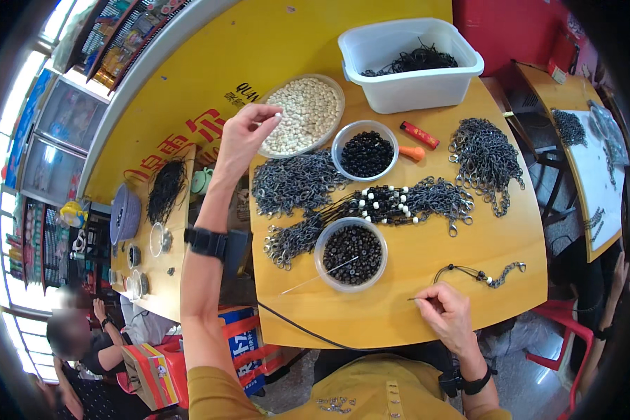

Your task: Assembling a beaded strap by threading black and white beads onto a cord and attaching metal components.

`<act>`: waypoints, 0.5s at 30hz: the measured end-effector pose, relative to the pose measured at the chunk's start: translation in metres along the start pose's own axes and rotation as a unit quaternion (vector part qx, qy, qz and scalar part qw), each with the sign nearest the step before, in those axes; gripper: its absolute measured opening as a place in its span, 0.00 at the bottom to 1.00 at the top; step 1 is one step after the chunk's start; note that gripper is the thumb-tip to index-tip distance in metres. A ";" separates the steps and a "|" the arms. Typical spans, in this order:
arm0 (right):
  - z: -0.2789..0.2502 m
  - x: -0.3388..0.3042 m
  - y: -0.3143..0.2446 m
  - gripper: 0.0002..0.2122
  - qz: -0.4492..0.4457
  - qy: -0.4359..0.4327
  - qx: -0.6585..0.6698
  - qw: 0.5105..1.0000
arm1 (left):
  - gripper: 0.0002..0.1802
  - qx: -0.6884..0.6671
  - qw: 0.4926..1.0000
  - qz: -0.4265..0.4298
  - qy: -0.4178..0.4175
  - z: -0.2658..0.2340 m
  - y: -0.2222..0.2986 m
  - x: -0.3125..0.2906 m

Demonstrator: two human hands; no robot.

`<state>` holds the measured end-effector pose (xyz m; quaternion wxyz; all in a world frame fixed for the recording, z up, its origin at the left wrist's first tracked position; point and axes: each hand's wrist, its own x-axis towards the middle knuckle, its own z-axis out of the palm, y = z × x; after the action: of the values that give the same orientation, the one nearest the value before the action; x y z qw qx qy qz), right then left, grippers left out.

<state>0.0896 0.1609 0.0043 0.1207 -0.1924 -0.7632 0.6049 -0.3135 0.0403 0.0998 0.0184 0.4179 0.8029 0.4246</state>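
My left hand (pixel 248 133) is raised by the round tray of white beads (pixel 304 105), pinching a single white bead (pixel 278 115) between thumb and fingertips. Near the table's front edge, my right hand (pixel 446 311) closes on a thin black cord, whose tip pokes out to the left of the fingers. That cord runs to a dark metal chain with a clasp (pixel 500 278), lying on the wood with a white bead beside it. A tub of dark brown beads (pixel 353 255) sits between my hands, with a thin needle-like rod across it.
Behind it are a tub of black beads (pixel 366 152), heaps of chains (pixel 297 182), beaded cords (pixel 385 204), a red lighter (pixel 420 135) and an orange-handled tool (pixel 411 152). A white bin (pixel 411 70) of black cords stands at the back. People sit at neighbouring tables.
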 end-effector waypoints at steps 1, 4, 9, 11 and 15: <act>0.002 -0.001 0.003 0.02 -0.003 0.013 0.016 1.000 | 0.09 -0.038 0.999 -0.019 -0.010 -0.011 0.011 -0.011; 0.003 -0.006 0.007 0.02 -0.016 0.028 0.041 0.999 | 0.10 -0.249 0.967 -0.049 0.000 -0.025 0.052 -0.061; 0.002 -0.011 0.017 0.02 0.021 0.062 0.121 0.991 | 0.08 -0.462 0.883 -0.066 -0.047 -0.005 0.115 -0.146; -0.003 -0.013 0.016 0.02 0.061 0.068 0.172 0.981 | 0.09 -0.498 0.861 -0.081 -0.062 0.023 0.138 -0.180; -0.002 -0.007 0.010 0.04 -0.009 0.077 0.155 0.985 | 0.11 -0.581 0.797 -0.152 -0.066 0.091 0.166 -0.239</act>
<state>0.0984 0.1612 -0.0050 0.2129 -0.2102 -0.6504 0.6982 -0.0139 -0.0150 0.0800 0.3749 0.2284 0.4549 0.7748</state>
